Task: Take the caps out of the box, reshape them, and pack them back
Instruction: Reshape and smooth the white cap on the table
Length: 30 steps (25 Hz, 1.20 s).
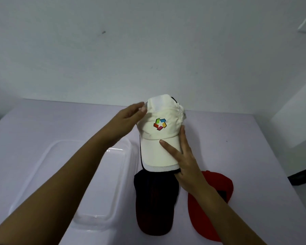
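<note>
Lying on pale lilac tabletop point(237, 138): clear rectangular plastic box point(42, 165) at left, dark navy fabric cap point(154, 200) beside it, red fabric cap point(201, 218) further right. Held above navy one: cream fabric cap point(148, 131) with multicoloured logo; left hand point(129, 119) grips crown side, right hand point(187, 165) pinches brim edge.

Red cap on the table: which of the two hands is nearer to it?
Right. The right hand holds the brim of the white cap, just up and left of the red cap. The left hand holds its crown, farther away.
</note>
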Each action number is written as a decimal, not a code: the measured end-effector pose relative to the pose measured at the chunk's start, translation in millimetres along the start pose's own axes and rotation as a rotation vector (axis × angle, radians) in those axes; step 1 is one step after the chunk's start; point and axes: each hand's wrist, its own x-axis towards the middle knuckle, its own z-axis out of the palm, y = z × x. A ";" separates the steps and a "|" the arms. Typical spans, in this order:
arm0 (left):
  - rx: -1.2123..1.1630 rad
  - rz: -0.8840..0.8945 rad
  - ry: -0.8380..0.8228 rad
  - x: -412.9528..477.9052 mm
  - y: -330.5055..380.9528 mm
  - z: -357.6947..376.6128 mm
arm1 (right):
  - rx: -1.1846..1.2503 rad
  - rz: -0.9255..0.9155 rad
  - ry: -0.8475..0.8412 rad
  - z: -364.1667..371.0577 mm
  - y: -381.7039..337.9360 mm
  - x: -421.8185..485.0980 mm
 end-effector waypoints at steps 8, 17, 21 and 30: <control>-0.234 0.084 0.090 -3.4 -4.3 19.6 | -0.017 0.012 -0.322 -25.0 -4.7 -9.1; 0.027 0.312 0.012 -8.8 14.5 33.7 | 0.385 0.224 0.118 -54.4 -35.0 60.2; 0.084 0.211 -0.022 -10.6 14.9 14.2 | 0.325 0.313 0.056 -62.5 -29.9 61.2; 0.169 0.133 0.081 -19.3 8.9 23.4 | 0.308 0.390 0.040 -55.4 -35.0 66.0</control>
